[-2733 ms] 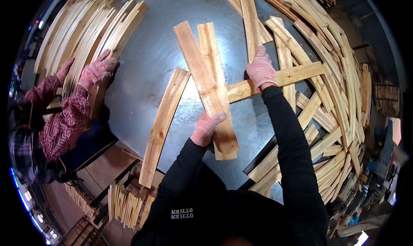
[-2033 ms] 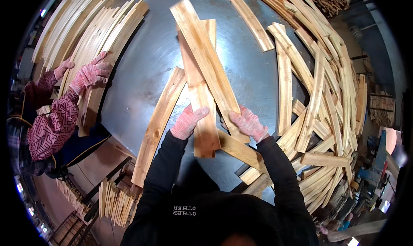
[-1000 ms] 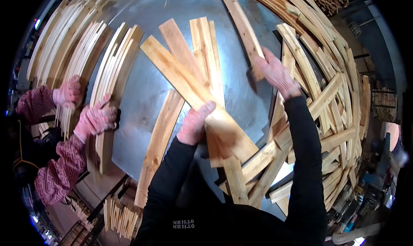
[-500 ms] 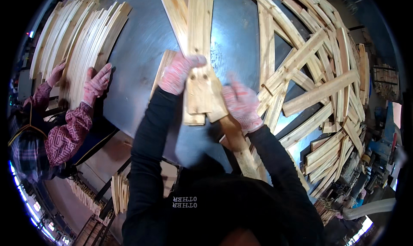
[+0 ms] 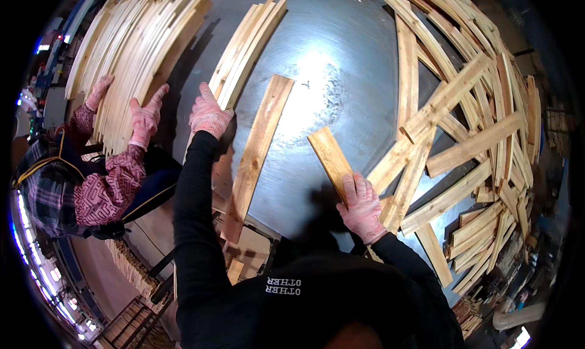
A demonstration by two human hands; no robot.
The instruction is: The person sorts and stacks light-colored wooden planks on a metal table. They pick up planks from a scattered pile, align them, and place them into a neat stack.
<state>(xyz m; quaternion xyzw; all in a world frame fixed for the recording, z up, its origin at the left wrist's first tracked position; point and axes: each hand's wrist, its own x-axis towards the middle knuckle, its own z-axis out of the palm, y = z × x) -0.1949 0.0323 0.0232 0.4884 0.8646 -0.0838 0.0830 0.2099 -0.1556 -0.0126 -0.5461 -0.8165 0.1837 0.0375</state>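
Note:
My left hand [image 5: 210, 113], in a pink-and-white knit glove, is closed around the near end of a small row of wooden slats [image 5: 251, 49] set side by side on the metal tabletop [image 5: 359, 62]. My gloved right hand [image 5: 362, 210] grips a short wooden board [image 5: 329, 157] that slants up and to the left; its near end is hidden under the hand. Between my hands lies a single longer board [image 5: 259, 154], touched by neither, its near end reaching past the table edge.
A large loose pile of boards [image 5: 463, 142] covers the right side. To the left, another person's gloved hands [image 5: 146, 114] rest on a wide row of slats [image 5: 137, 56]. More wood strips [image 5: 131, 267] are stacked below the table at lower left.
Both hands have drawn apart from the middle boards. My left hand has gone left to the slat row; my right hand has moved lower right and now holds a short board.

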